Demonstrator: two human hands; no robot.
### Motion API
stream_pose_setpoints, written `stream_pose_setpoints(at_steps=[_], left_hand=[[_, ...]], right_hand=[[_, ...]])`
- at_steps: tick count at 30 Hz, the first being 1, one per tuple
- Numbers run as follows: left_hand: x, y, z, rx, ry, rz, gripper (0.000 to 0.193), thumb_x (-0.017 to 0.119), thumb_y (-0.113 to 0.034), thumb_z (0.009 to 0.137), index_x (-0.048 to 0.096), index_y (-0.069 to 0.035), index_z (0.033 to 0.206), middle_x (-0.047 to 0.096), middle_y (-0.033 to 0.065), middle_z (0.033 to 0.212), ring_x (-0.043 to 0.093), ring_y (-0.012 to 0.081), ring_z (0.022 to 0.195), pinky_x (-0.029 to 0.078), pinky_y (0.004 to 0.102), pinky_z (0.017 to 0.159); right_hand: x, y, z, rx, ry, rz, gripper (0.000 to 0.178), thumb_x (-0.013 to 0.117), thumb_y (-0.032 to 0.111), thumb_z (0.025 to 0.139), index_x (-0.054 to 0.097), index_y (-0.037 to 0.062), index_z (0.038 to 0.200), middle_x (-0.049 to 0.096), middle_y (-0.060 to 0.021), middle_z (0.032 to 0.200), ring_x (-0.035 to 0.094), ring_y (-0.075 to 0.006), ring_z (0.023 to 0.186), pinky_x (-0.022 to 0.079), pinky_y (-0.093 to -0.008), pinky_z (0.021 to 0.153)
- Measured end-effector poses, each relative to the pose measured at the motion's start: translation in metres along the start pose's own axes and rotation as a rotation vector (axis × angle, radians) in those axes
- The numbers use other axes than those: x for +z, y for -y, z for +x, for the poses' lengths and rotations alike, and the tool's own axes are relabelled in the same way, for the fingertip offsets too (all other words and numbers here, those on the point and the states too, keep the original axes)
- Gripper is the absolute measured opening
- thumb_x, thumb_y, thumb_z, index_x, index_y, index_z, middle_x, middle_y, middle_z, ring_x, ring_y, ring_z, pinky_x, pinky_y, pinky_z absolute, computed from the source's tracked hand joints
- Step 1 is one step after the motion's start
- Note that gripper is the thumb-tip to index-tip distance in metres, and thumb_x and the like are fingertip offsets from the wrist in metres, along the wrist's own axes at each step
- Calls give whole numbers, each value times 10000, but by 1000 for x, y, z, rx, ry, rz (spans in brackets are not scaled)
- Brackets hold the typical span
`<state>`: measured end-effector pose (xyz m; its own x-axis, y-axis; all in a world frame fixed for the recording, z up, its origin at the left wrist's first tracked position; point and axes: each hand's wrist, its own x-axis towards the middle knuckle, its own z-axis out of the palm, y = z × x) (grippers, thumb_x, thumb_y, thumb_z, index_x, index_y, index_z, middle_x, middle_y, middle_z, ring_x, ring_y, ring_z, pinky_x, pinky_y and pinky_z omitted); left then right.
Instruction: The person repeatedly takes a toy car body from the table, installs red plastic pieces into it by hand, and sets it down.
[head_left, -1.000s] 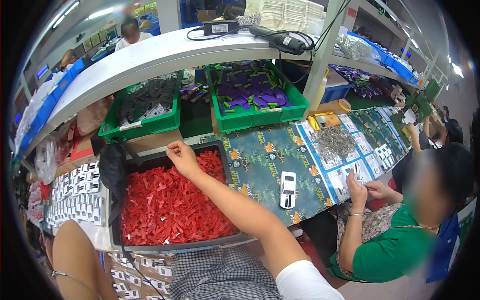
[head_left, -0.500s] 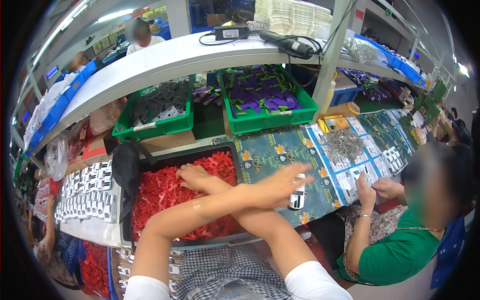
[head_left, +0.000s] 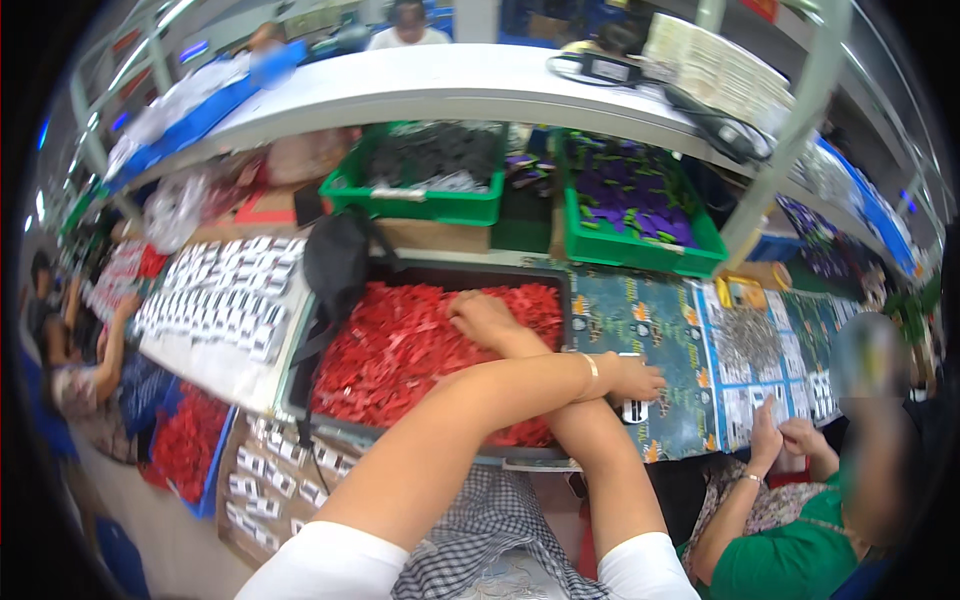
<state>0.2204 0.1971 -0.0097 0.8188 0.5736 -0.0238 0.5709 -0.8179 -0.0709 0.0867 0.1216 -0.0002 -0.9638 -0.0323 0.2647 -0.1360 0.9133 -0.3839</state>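
My forearms are crossed, the left over the right. My left hand [head_left: 628, 377], fingers bent, has closed over a white plastic casing [head_left: 635, 411] with dark slots, which lies on the patterned mat [head_left: 650, 310]. Both ends of the casing show past the hand. Over the black tray [head_left: 470, 268] my right hand [head_left: 483, 316] reaches down into a heap of small red plastic pieces [head_left: 400, 340]. Its fingers are curled together, and whatever lies between the fingertips is hidden.
Rows of white casings [head_left: 225, 285] cover the left of the table beside a black bag [head_left: 338, 262]. Green bins [head_left: 440, 207] stand under a white shelf [head_left: 400, 85]. At right sit a pile of metal parts [head_left: 748, 338] and a co-worker in green [head_left: 790, 555].
The whole view has swung left, so the bench sits further right in the picture. My left hand, blurred above the white casing before, has come down onto it. My right hand stays among the red pieces.
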Motion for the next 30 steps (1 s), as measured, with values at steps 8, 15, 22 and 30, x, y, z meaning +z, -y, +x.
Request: stream_pose_setpoints(at_steps=[8, 15, 22, 30], left_hand=[[-48, -25, -65, -526, -696, -668, 495, 728, -296, 749, 528, 4, 1089, 516, 153, 1026, 556, 301, 966, 487, 395, 815], [-73, -82, -247, -855, -1249, -1251, 466, 481, -375, 956, 438, -58, 1294, 546, 76, 1150, 544, 166, 1060, 434, 341, 917], [-29, -56, -330, -640, -1889, -1860, 415, 317, -365, 920, 533, -35, 1051, 625, 112, 878, 642, 241, 783, 557, 422, 710], [3, -49, -326, -825, -1867, -1808, 370, 340, -381, 937, 547, -91, 1036, 623, 50, 882, 612, 173, 762, 504, 346, 667]], right_hand=[[13, 10, -2, -32, -261, -5, 73, 660, 85, 757, 641, 71, 827, 613, -88, 892, 578, -295, 898, 484, -398, 753], [18, -12, 6, -104, -551, 376, 165, 550, 176, 874, 603, 63, 983, 588, -56, 850, 548, -155, 761, 491, -317, 689], [-12, 27, 12, 265, -537, 449, 159, 516, 117, 906, 527, 60, 1055, 640, -143, 933, 632, -295, 874, 474, -369, 763], [-2, 41, 8, -106, -481, 329, 87, 588, 19, 871, 619, 15, 953, 600, -54, 786, 590, -106, 668, 465, -233, 565]])
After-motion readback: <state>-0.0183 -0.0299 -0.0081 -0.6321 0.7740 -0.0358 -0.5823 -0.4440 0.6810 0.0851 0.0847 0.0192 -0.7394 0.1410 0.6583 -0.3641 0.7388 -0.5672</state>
